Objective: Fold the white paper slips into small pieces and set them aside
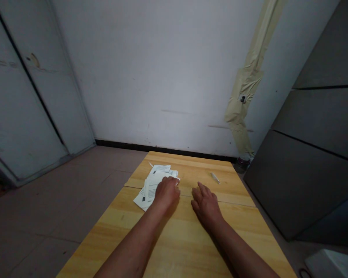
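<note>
Papers (152, 187): loose, overlapping stack, white, printed in dark type with small black blocks, sheets fanned at odd angles. Text too small to read. They lie on the left far part of the wooden table (185, 235), across the seam.

Left hand (167, 191) is over the stack's right edge, fingers curled — can't tell if it's pinching a sheet. Right hand (205, 202) is unclenched and holding nothing, fingers slightly bent, low over the wood.

Small white scrap (215, 178) beyond the right hand, well apart from the stack. Left hand and forearm block part of the sheets. White wall (162, 69) behind, tan tape (253, 54) running down it; grey panels (316, 162) right.

Containers: pale cabinet (20, 100) left, white box (333, 262) lower right — insides hidden.
</note>
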Tool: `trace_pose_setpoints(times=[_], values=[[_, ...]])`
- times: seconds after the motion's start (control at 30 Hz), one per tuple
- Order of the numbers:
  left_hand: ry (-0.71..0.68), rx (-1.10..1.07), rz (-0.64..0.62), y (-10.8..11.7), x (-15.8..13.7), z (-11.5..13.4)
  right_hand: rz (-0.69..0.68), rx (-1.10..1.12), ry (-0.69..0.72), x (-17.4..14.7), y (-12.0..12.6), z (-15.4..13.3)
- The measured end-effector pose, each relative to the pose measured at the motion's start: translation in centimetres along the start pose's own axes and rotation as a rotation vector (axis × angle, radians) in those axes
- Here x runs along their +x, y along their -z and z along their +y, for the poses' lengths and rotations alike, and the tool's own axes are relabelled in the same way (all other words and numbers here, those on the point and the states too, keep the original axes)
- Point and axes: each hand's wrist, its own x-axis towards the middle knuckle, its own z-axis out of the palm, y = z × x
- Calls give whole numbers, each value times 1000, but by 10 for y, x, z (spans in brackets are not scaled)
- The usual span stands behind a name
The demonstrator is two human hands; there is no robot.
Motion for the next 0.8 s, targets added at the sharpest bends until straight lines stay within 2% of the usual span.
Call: trace_pose_setpoints(times=[0.1, 0.17, 0.27, 0.33, 0.53, 0.8], values=[[88, 312, -168, 28, -2, -25, -109, 54, -18, -7, -1, -12], [133, 429, -261, 44, -8, -42, -111, 69, -43, -11, -4, -17], [125, 423, -363, 59, -20, -62, -71, 78, -61, -14, -10, -18], [126, 384, -378, 64, -28, -69, -51, 79, -56, -15, -13, -18], [83, 232, -289, 61, -35, -84, -17, 78, -42, -14, -15, -15], [-16, -52, 12, 54, -31, -109, 1, 60, -34, -14, -15, -14]])
